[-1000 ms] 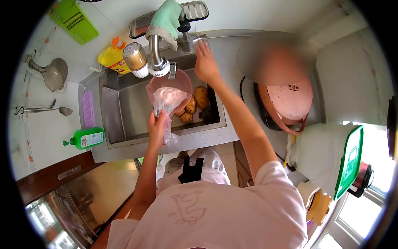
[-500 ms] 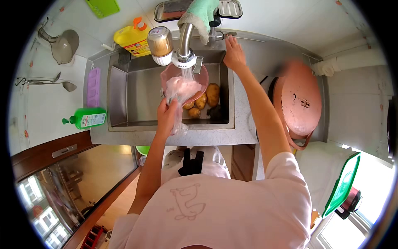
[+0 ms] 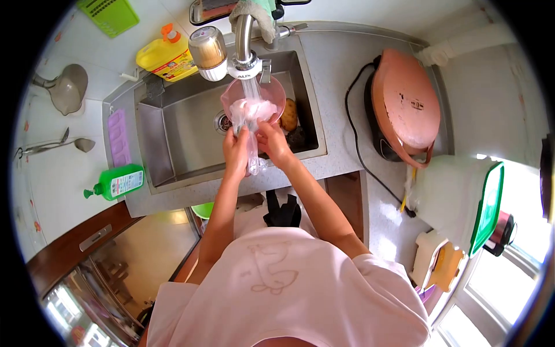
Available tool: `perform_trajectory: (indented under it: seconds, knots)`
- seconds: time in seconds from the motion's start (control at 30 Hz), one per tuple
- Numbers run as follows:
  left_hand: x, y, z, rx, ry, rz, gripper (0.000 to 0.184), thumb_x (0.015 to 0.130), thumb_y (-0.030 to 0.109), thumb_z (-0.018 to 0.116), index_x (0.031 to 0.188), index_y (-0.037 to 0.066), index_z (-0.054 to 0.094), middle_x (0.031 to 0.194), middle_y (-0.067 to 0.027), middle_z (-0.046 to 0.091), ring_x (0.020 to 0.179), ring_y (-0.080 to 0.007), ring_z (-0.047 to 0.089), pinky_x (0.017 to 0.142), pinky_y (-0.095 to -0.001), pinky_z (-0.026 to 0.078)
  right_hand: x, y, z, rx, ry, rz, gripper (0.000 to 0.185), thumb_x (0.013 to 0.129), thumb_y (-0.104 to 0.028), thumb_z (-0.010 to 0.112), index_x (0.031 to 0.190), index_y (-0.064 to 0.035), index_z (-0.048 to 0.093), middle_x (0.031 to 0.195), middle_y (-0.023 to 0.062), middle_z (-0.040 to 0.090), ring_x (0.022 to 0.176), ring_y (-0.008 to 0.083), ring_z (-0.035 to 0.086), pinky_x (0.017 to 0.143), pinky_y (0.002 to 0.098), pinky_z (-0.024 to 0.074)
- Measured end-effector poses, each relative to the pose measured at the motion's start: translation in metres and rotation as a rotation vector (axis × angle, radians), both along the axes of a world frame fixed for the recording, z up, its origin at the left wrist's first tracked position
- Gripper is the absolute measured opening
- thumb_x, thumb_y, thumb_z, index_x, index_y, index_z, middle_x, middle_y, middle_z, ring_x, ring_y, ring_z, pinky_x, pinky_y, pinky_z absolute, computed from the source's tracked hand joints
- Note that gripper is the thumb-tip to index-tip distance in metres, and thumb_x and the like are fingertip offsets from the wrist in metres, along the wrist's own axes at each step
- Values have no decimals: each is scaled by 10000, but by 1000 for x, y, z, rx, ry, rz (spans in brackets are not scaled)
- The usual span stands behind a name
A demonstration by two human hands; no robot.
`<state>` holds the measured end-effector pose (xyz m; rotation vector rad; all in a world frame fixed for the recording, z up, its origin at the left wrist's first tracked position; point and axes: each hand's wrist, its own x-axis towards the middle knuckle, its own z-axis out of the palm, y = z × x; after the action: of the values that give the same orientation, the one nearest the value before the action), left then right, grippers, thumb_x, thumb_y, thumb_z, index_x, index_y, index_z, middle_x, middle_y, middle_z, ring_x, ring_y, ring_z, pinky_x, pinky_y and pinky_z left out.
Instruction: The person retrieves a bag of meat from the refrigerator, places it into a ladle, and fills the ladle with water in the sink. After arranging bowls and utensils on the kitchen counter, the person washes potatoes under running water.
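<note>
Under the running faucet [image 3: 243,34], both of my hands hold a clear plastic bag [image 3: 252,153] with a pale pink lump [image 3: 254,111] at its upper end. My left hand [image 3: 236,151] is closed round the bag's left side. From the right, my right hand [image 3: 274,142] pinches the bag near the lump. Water from the filter head falls onto the lump. Behind and below it is a pink bowl [image 3: 273,92] in the sink [image 3: 185,127]. A potato [image 3: 289,115] lies beside the bowl; my right hand and the bowl hide what is beneath them.
A yellow bottle [image 3: 167,58] stands behind the sink. On the left are a green bottle [image 3: 122,181] and a purple mold-like tray [image 3: 118,137]. A pink electric pan [image 3: 407,104] with a black cord [image 3: 350,115] stands on the right counter.
My right hand has come from the faucet handle at the back right down to the bag and now grips it. My left hand still holds the bag under the water. The view has shifted.
</note>
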<state>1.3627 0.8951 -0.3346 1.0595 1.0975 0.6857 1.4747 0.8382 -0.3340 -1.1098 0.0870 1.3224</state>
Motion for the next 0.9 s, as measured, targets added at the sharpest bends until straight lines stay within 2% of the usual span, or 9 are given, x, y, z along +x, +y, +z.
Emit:
perform_trajectory:
  seconds: [0.07, 0.17, 0.27, 0.4, 0.5, 0.6, 0.7, 0.8, 0.9]
  knots:
    - [7, -6, 12, 40, 13, 26, 255, 967, 243, 614, 1065, 7, 622, 836, -3, 603, 730, -64, 513, 649, -260, 438, -10, 5, 0, 33, -18, -24, 337, 947, -263, 617, 1212, -65, 550, 1072, 73, 636, 905, 171, 629, 766, 305, 516]
    - [6, -7, -2, 128, 79, 6, 257, 958, 236, 622, 1069, 4, 624, 824, -6, 598, 715, -80, 516, 638, -273, 443, -20, 12, -10, 84, -124, -100, 281, 950, -105, 576, 1215, -19, 543, 1066, 81, 649, 899, 169, 645, 772, 320, 532]
    - [0, -4, 12, 147, 140, -64, 257, 952, 240, 631, 1059, 7, 629, 806, -9, 596, 703, -84, 514, 630, -278, 445, -25, 12, -19, 23, -84, -125, 247, 908, -98, 593, 1134, 1, 571, 985, 74, 648, 851, 153, 624, 728, 316, 509]
    - [-18, 17, 7, 307, 452, -361, 364, 872, 328, 699, 1023, 3, 636, 764, -114, 639, 645, -211, 593, 615, -344, 465, -33, 14, -33, 59, -146, -229, 321, 894, -22, 551, 1214, -3, 536, 1055, 90, 639, 912, 177, 634, 757, 320, 526]
    - [-23, 24, 39, 316, 642, -505, 351, 843, 330, 705, 971, 12, 634, 834, -160, 632, 743, -313, 613, 681, -401, 477, -39, 13, -17, 16, -183, -271, 356, 844, 5, 548, 1200, 0, 532, 1043, 95, 629, 909, 184, 619, 743, 324, 516]
    - [-25, 18, 32, 838, 751, -189, 304, 827, 307, 703, 933, 34, 621, 911, -151, 609, 861, -351, 590, 763, -450, 472, -45, 16, 2, 22, -131, -275, 447, 835, 31, 518, 1278, -19, 498, 1092, 101, 619, 959, 194, 614, 789, 328, 518]
    - [-26, 34, 38, 1014, 707, -123, 288, 812, 301, 706, 915, 53, 602, 964, -144, 584, 953, -371, 566, 824, -486, 455, -46, 20, 1, 30, -176, -322, 508, 836, 47, 504, 1338, -24, 475, 1142, 99, 617, 998, 192, 612, 836, 316, 509]
    - [-23, 55, 46, 1236, 720, -198, 364, 819, 310, 705, 1061, 55, 610, 989, -150, 641, 948, -369, 588, 837, -450, 473, -51, 23, -20, 43, -436, -372, 477, 845, 49, 510, 1317, -13, 500, 1144, 83, 618, 984, 163, 603, 827, 287, 494]
    - [-12, 65, 50, 1151, 862, -527, 460, 805, 323, 717, 1166, 64, 599, 1090, -159, 670, 1012, -374, 594, 885, -463, 474, -57, 19, -19, -43, -570, -321, 517, 846, 54, 504, 1357, -7, 463, 1157, 103, 623, 1009, 170, 602, 860, 297, 485]
